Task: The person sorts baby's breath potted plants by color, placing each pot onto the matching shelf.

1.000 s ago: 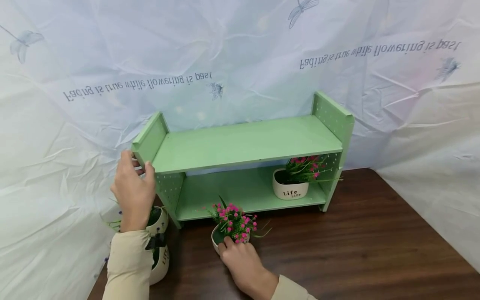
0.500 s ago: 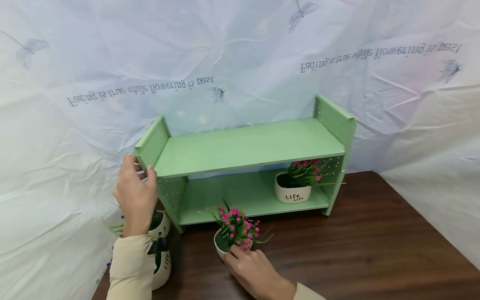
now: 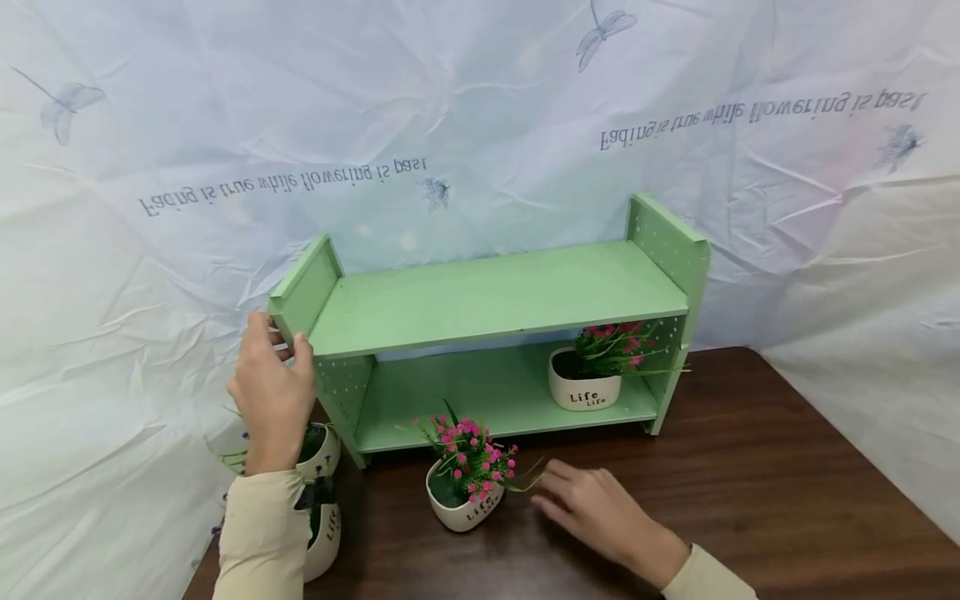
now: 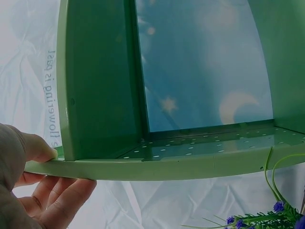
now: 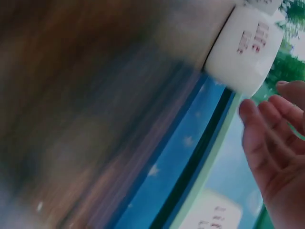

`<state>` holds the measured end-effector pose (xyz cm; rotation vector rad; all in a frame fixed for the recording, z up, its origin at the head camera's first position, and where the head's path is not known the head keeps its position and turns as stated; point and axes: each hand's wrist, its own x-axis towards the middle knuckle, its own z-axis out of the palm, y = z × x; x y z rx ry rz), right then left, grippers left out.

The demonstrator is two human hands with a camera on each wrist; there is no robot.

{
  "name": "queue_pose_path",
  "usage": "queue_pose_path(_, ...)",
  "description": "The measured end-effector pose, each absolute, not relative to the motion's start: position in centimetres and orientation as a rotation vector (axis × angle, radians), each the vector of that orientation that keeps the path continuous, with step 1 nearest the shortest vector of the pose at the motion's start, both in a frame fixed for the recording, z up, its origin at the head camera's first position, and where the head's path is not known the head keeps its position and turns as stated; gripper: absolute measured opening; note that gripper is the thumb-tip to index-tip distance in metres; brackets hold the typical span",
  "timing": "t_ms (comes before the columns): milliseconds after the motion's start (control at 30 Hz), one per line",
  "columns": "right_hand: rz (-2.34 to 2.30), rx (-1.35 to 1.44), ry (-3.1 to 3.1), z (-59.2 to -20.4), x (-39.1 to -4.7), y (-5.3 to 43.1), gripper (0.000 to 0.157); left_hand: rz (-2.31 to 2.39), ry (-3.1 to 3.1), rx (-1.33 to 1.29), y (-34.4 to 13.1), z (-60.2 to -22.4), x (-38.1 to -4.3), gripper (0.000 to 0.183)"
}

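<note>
A green two-tier shelf (image 3: 502,300) stands on the dark wooden table. My left hand (image 3: 272,392) grips the front edge of its left side panel, thumb (image 4: 42,149) on the inner face and fingers (image 4: 66,198) on the outer. In front of the shelf sits a white "Life" flowerpot (image 3: 463,508) with pink flowers. My right hand (image 3: 600,512) is just to the right of that pot, low over the table, fingers loosely bent and holding nothing. In the right wrist view the same hand (image 5: 281,148) shows nothing in its fingers.
Another white flowerpot (image 3: 585,392) with pink flowers stands at the right end of the lower tier. Two white pots, one of them nearer me (image 3: 324,546), stand left of the shelf, partly behind my left arm. A printed cloth (image 3: 480,117) hangs behind.
My right hand has let go of the pot in front of the shelf and moved right. That pot stays on the table. My left hand keeps its grip on the side panel.
</note>
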<state>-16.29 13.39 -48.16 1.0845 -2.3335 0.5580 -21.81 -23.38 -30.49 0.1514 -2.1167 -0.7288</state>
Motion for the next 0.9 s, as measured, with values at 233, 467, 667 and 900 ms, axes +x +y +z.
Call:
queue_pose_path(233, 0.672, 1.125, -2.535, -47.7, -18.5, 13.4, 0.035, -0.762, -2.129, 0.138, -23.5, -30.0, -22.0, 0.03)
queue_pose_path(467, 0.562, 1.176, -2.548, -48.0, -19.6, 12.1, 0.031, -0.765, -2.141, 0.148, -23.4, -30.2, -22.0, 0.028)
queue_pose_path(667, 0.492, 1.154, -2.517, -48.2, -19.9, 11.5, 0.021, -0.754, -2.135, 0.13, -23.4, -30.2, -22.2, 0.028)
queue_pose_path(900, 0.459, 1.162, -2.452, -47.8, -20.2, 11.0, 0.022, -0.769, -2.148, 0.157, -23.3, -29.9, -22.0, 0.028)
